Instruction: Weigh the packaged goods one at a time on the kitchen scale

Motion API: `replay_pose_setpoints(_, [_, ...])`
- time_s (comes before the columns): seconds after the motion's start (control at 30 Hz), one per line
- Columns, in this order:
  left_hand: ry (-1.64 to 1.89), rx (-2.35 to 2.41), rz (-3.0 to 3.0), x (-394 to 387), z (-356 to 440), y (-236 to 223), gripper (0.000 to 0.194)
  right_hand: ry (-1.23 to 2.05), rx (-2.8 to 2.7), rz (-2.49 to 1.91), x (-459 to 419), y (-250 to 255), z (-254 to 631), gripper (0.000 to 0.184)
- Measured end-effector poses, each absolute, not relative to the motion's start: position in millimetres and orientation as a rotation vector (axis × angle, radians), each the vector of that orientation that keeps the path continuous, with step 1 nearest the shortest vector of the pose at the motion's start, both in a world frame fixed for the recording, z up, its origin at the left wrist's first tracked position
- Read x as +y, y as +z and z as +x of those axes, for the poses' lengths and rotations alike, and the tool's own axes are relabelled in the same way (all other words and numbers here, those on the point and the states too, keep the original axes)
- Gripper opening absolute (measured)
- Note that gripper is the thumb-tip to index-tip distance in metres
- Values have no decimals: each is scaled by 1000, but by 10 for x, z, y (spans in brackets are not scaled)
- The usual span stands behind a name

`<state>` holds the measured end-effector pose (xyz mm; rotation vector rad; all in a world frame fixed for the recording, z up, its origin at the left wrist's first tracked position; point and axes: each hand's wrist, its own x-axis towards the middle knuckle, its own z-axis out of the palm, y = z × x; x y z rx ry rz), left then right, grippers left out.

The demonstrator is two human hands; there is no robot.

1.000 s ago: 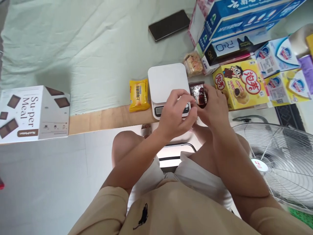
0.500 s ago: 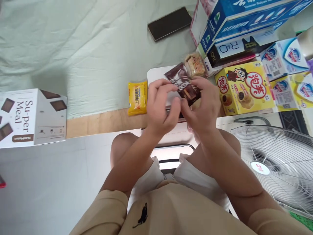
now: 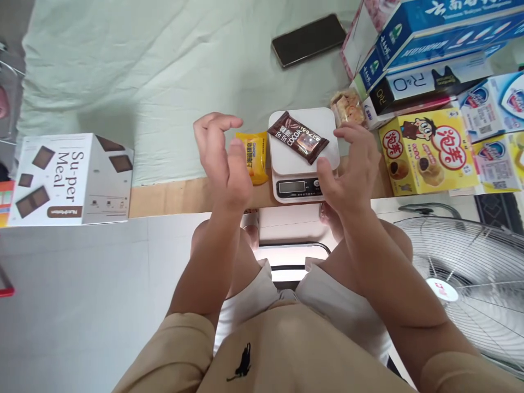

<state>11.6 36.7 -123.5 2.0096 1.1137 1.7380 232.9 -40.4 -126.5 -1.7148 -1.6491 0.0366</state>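
Observation:
A brown cocoa snack packet [image 3: 298, 137] lies slantwise on the white top of a kitchen scale [image 3: 282, 164] near the table's front edge. To the left of the scale is my left hand [image 3: 223, 158], fingers apart and holding nothing, partly in front of a yellow packet [image 3: 256, 158]. My right hand [image 3: 352, 164] is open over the scale's right edge, thumb near the dark display strip, with nothing in it. Behind my right hand sits a clear-wrapped crunchy snack [image 3: 347, 107], close to the scale's right side.
A black phone [image 3: 309, 41] lies farther back on the pale green cloth [image 3: 164, 82]. Several boxes are stacked at right, including a yellow puff box [image 3: 429, 153] and a blue box [image 3: 442, 38]. A white Su-per Meal box [image 3: 69, 180] stands left; a fan [image 3: 458, 284] is below right.
Both hands have let go of the cocoa packet and moved apart, the left one to the left. The packet now rests on the scale, whose display is uncovered. The view has shifted slightly.

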Motion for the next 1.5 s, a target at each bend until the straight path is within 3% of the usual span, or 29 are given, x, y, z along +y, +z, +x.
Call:
replay_pose_setpoints(0.13, [1510,1096,2123,335,201,-1230,43,167,-1712,-1895,-299,-1187,2147,49])
replay_pose_setpoints(0.33, [1072,1282,2164,217,308,-1211,43,157,-1602,-2009,-188,-1089,1895,30])
replay_pose_setpoints(0.43, [1141,1339,1964,148,259,-1177,42,94,-1599,-1844,-214,-1108,1697,20])
replay_pose_setpoints(0.6, [1360,1244,1571,193,-14,-1200,39,58,-1725,-1542,-250,-1210,1529,23])
replay_pose_setpoints(0.73, [1259,1285,1537,358,-226,-1295,45,-28,-1651,-1463,-216,-1268,1784,23])
replay_pose_setpoints(1.0, [993,1410,1990,565,-212,-1389,43,17,-1569,-1645,-236,-1237,2305,34])
replay_pose_setpoints(1.23, [845,1415,2028,661,-184,-1475,42,-1,-1331,-1905,-94,-1349,2680,25])
replay_pose_setpoints(1.4, [879,1466,1936,685,-188,-1511,38,-28,-1404,-1999,8,-1500,2762,45])
replay_pose_setpoints(1.5, [1031,1443,1927,687,-193,-1552,50,42,-1434,-2073,43,-1521,2732,57])
